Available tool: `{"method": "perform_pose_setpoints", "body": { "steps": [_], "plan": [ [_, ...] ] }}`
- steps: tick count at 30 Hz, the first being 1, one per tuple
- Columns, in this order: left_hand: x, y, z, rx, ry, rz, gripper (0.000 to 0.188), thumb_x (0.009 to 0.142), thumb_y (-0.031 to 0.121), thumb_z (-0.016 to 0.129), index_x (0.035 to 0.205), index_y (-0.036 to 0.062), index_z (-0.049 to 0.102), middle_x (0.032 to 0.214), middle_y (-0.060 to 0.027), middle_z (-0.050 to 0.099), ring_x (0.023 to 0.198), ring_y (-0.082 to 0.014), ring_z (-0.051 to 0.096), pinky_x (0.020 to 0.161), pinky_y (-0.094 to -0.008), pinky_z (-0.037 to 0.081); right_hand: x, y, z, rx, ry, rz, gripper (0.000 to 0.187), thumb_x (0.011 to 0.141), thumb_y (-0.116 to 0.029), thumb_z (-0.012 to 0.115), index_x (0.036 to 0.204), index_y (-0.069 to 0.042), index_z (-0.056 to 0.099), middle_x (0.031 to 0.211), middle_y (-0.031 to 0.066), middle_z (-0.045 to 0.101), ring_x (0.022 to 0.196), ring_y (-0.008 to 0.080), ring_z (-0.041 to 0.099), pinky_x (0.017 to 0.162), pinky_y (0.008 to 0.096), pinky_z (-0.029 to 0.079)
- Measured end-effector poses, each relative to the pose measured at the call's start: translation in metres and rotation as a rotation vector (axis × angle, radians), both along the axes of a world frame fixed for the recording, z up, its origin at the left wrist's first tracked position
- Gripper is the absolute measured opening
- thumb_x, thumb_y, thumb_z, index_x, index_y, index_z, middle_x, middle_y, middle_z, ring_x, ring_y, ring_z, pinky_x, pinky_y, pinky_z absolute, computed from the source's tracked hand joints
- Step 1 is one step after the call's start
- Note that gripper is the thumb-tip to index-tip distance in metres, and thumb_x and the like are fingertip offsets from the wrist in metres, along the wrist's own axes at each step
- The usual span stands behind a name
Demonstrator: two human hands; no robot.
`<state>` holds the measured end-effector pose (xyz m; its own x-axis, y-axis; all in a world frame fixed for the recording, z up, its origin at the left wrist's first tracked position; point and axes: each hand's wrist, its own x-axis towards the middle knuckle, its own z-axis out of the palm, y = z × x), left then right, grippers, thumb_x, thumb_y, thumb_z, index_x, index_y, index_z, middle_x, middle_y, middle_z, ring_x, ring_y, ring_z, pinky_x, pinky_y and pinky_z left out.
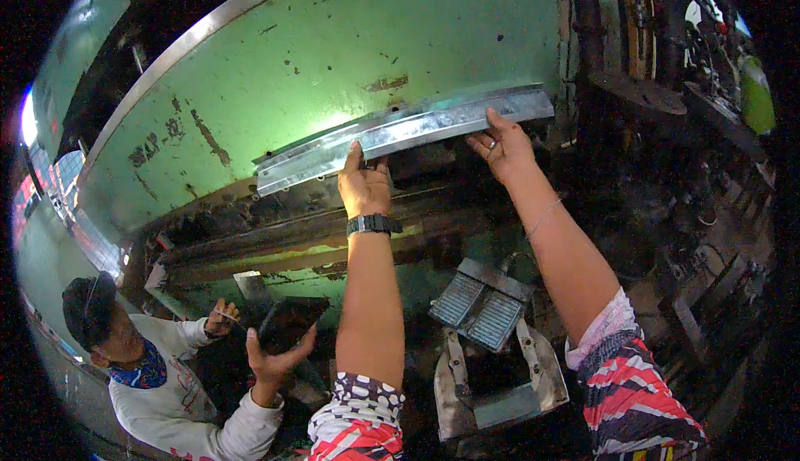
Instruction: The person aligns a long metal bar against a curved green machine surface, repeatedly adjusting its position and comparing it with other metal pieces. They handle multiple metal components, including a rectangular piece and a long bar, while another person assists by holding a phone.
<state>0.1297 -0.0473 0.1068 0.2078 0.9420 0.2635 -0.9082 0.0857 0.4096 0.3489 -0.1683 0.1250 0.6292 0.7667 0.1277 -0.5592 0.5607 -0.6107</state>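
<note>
hands (pixel 364 190) half-curled, thumbs on a long silvery metal strip (pixel 421 127)

The metal strip (pixel 408 134) hides fingertips of the left hand (pixel 364 190), the lower edge cuts off the person's patterned sleeves (pixel 358 429), and the clutter (pixel 692 294) at the far right, like the dark piece (pixel 292 319) by the co-worker's hand (pixel 273 364), is too dim to name.

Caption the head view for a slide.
Left hand and right hand hold a metal strip before a green panel, co-worker at left.
</note>
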Motion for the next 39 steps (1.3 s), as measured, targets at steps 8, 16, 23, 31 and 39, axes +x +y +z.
{"method": "perform_pose_setpoints", "body": {
  "steps": [8, 16, 23, 31, 39],
  "plan": [
    [0.002, 0.034, 0.035, -0.232, 0.237, 0.101, 0.027, 0.084, 0.013, 0.083, 0.104, 0.0017, 0.069, 0.101, -0.0125, 0.069, 0.087, -0.0273, 0.068, 0.075, -0.0467, 0.056, -0.009, 0.017, 0.017, -0.121, 0.043, -0.121, 0.048, 0.090, -0.018, 0.076, 0.129, -0.002, 0.051, 0.125, 0.0191, 0.060, 0.111, 0.0390, 0.063, 0.095, 0.0584, 0.055],
    [0.013, 0.014, 0.039, -0.169, 0.331, 0.208, 0.043, 0.088, 0.027, 0.078, 0.118, 0.0010, 0.063, 0.116, -0.0148, 0.065, 0.101, -0.0301, 0.065, 0.080, -0.0468, 0.057, 0.028, 0.053, -0.001, -0.164, -0.271, -0.270, 0.072, 0.085, -0.021, 0.083, 0.139, 0.000, 0.039, 0.134, 0.0248, 0.055, 0.114, 0.0470, 0.062, 0.087, 0.0614, 0.059],
    [0.030, 0.013, 0.046, -0.298, 0.287, 0.161, 0.044, 0.082, 0.024, 0.087, 0.108, -0.0035, 0.065, 0.109, -0.0158, 0.068, 0.091, -0.0309, 0.068, 0.070, -0.0435, 0.059, 0.072, 0.032, -0.024, -0.061, -0.784, -0.110, 0.071, 0.088, -0.029, 0.080, 0.139, 0.000, 0.038, 0.133, 0.0284, 0.053, 0.112, 0.0516, 0.061, 0.087, 0.0625, 0.059],
    [0.016, 0.048, 0.027, -0.061, 0.491, 0.405, 0.041, 0.083, 0.036, 0.086, 0.089, 0.0008, 0.066, 0.083, -0.0121, 0.069, 0.058, -0.0245, 0.062, 0.045, -0.0360, 0.044, -0.019, -0.033, 0.034, -0.473, -0.786, -0.184, 0.037, 0.091, -0.029, 0.074, 0.115, -0.005, 0.061, 0.106, 0.0220, 0.068, 0.097, 0.0418, 0.068, 0.075, 0.0515, 0.059],
    [0.032, 0.061, 0.015, 0.209, 0.707, 0.810, 0.044, 0.085, 0.039, 0.083, 0.088, -0.0013, 0.066, 0.074, -0.0123, 0.067, 0.052, -0.0210, 0.057, 0.040, -0.0346, 0.041, -0.042, 0.022, 0.080, -0.121, -2.301, -1.110, 0.034, 0.082, -0.015, 0.073, 0.115, -0.011, 0.063, 0.115, 0.0123, 0.064, 0.113, 0.0340, 0.060, 0.096, 0.0499, 0.045]
  ]
}}
